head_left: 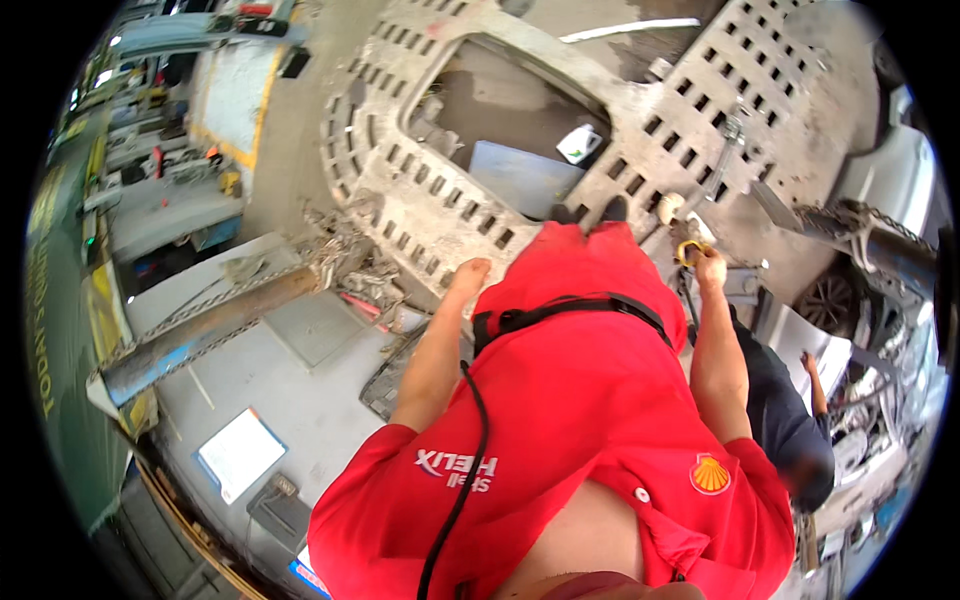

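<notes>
My right hand is closed on a yellow ring-shaped thing, which sticks out past the fingers; its exact kind is too small to make out. Just beyond it are a pale rounded piece and a metal bar-like part. My left hand hangs beside my hip with its fingers curled in, and nothing shows in it. The slotted metal frame lies in front of my feet, beyond both hands.
A white plastic bottle lies by a bluish translucent sheet inside the frame's opening. At left stands a grey bench with a clipboard of paper. A chain-draped beam runs nearby. A co-worker bends at right near a car wheel.
</notes>
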